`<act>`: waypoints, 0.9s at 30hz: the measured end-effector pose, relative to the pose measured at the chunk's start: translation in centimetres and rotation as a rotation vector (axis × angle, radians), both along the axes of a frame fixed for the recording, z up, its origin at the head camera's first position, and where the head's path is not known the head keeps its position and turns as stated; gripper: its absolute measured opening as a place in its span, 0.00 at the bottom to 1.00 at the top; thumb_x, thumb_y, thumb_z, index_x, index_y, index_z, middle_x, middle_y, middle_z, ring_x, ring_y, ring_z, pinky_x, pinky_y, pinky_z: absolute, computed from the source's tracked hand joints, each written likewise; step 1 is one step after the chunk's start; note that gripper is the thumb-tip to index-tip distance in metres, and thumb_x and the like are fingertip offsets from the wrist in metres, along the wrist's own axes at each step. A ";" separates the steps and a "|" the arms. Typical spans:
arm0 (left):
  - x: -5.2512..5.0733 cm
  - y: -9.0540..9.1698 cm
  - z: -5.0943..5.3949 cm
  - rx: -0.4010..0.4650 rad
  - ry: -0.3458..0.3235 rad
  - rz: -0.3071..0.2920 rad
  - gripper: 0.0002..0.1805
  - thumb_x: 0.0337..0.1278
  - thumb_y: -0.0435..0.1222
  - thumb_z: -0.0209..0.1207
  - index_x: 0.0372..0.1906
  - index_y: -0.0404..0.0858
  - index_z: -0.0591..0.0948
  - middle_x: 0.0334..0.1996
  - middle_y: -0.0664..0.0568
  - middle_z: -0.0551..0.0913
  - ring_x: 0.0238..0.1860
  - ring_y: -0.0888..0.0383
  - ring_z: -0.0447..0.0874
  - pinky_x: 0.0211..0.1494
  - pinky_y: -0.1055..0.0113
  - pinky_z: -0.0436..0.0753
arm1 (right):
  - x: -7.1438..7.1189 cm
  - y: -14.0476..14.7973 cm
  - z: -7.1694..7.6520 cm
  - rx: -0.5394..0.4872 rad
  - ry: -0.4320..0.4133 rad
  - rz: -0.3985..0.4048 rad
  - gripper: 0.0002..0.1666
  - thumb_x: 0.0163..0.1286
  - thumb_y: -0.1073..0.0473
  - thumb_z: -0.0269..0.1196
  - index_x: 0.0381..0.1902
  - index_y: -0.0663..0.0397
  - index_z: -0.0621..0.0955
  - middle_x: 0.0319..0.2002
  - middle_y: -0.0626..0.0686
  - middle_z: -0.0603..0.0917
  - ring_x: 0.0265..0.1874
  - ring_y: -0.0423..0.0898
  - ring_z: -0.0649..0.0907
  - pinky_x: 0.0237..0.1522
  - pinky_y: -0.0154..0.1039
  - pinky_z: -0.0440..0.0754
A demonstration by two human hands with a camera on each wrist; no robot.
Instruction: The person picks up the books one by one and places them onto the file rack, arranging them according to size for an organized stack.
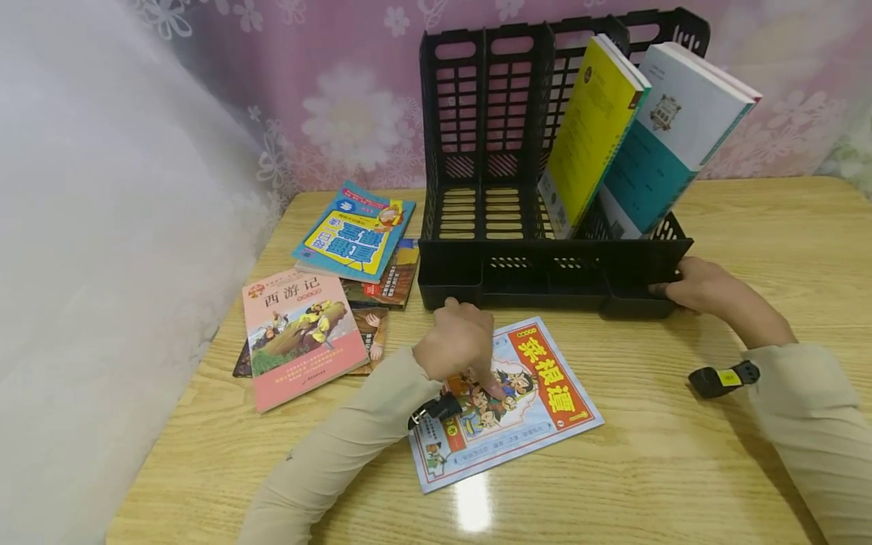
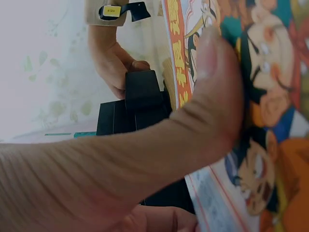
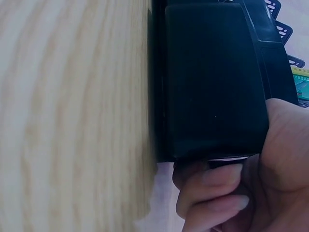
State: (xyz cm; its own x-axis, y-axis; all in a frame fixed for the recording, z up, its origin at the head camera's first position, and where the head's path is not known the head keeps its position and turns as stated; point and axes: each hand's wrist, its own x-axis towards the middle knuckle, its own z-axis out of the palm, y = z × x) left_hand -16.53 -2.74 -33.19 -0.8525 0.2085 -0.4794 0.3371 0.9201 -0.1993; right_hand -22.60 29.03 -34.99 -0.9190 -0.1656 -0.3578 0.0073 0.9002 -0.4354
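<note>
A black plastic book rack (image 1: 518, 299) stands at the back of the table. My right hand (image 1: 698, 288) grips its front right corner, thumb over the rim and fingers curled at the outer side, as the right wrist view shows. At the rack's front left, my left hand (image 1: 459, 341) reaches its fingers to the lower front edge; their tips are hidden. Its thumb (image 2: 215, 72) extends over the cover of a blue comic-style book (image 1: 507, 443) with a red title strip. That book lies before the rack, partly covered by the left hand and wrist strap.
Inside the rack lean a yellow book (image 1: 593, 129) and a white-and-teal book (image 1: 647, 182). Left of it, a blue book (image 1: 357, 235) and a pink book (image 1: 306, 344) lie over other books. A flowered cloth (image 1: 354, 98) hangs behind the wooden table (image 1: 647, 454).
</note>
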 end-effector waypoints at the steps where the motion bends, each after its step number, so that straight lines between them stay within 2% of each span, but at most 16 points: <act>1: 0.0 0.0 0.1 -0.005 0.003 0.002 0.48 0.13 0.72 0.69 0.48 0.46 0.81 0.35 0.55 0.77 0.38 0.56 0.69 0.39 0.64 0.70 | 0.0 0.0 0.0 -0.004 -0.006 -0.002 0.28 0.70 0.56 0.53 0.45 0.84 0.64 0.18 0.55 0.69 0.15 0.48 0.71 0.24 0.41 0.68; 5: 0.1 -0.1 0.5 0.067 0.030 0.008 0.45 0.15 0.69 0.71 0.45 0.45 0.83 0.32 0.56 0.77 0.33 0.59 0.72 0.34 0.66 0.72 | 0.0 0.0 0.0 -0.008 -0.012 0.003 0.28 0.71 0.55 0.52 0.45 0.84 0.64 0.16 0.53 0.69 0.14 0.47 0.70 0.24 0.42 0.69; 10: -0.1 -0.8 1.0 0.272 0.066 -0.044 0.36 0.24 0.61 0.75 0.44 0.46 0.84 0.32 0.57 0.81 0.32 0.61 0.77 0.32 0.67 0.76 | 0.1 -0.1 0.0 -0.012 -0.011 0.005 0.29 0.71 0.55 0.52 0.46 0.84 0.64 0.15 0.53 0.69 0.14 0.46 0.71 0.24 0.42 0.69; 14: -0.2 -1.3 1.5 0.430 0.075 -0.127 0.31 0.37 0.54 0.73 0.51 0.46 0.84 0.37 0.57 0.84 0.35 0.61 0.79 0.36 0.67 0.79 | 0.1 -0.1 0.0 -0.017 -0.012 0.000 0.28 0.71 0.55 0.52 0.47 0.83 0.64 0.14 0.52 0.69 0.13 0.46 0.71 0.24 0.41 0.69; 17: -0.3 -1.4 2.0 0.499 0.107 -0.207 0.29 0.45 0.50 0.71 0.56 0.47 0.82 0.43 0.56 0.84 0.39 0.61 0.80 0.40 0.67 0.80 | 0.2 -0.1 0.1 -0.017 -0.011 -0.005 0.28 0.70 0.56 0.53 0.46 0.84 0.64 0.15 0.52 0.70 0.14 0.46 0.72 0.24 0.41 0.69; 21: -0.5 -1.5 2.6 0.534 0.231 -0.352 0.25 0.52 0.48 0.67 0.56 0.47 0.81 0.44 0.56 0.81 0.43 0.60 0.79 0.40 0.69 0.79 | 0.2 -0.1 0.1 -0.014 -0.005 -0.010 0.27 0.71 0.56 0.53 0.44 0.84 0.65 0.16 0.54 0.71 0.15 0.47 0.73 0.24 0.41 0.69; 23: -0.5 -1.5 2.9 0.546 0.294 -0.422 0.21 0.54 0.47 0.66 0.54 0.48 0.82 0.41 0.56 0.79 0.40 0.60 0.78 0.37 0.70 0.78 | 0.3 -0.2 0.1 -0.011 -0.002 -0.010 0.27 0.71 0.56 0.53 0.44 0.83 0.65 0.16 0.54 0.71 0.15 0.47 0.73 0.24 0.41 0.69; 25: -0.5 -1.7 3.1 0.583 0.338 -0.466 0.19 0.56 0.45 0.65 0.53 0.48 0.82 0.40 0.55 0.77 0.37 0.60 0.76 0.33 0.71 0.75 | 0.3 -0.2 0.1 -0.015 -0.004 -0.009 0.27 0.71 0.56 0.53 0.46 0.83 0.65 0.15 0.53 0.71 0.15 0.47 0.73 0.24 0.42 0.69; 27: -0.6 -1.9 3.3 0.655 0.362 -0.491 0.15 0.58 0.44 0.64 0.50 0.46 0.83 0.40 0.54 0.74 0.35 0.59 0.73 0.33 0.72 0.71 | 0.3 -0.2 0.1 -0.020 -0.005 -0.004 0.28 0.70 0.56 0.53 0.47 0.84 0.64 0.14 0.52 0.71 0.14 0.47 0.72 0.24 0.41 0.69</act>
State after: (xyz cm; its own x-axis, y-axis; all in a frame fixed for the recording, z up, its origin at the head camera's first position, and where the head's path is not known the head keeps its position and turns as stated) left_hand -17.16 -4.61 -29.88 -0.6709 0.7272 0.1452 0.7415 0.6552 0.1443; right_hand -22.34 28.79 -34.89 -0.9179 -0.1692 -0.3588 0.0130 0.8911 -0.4536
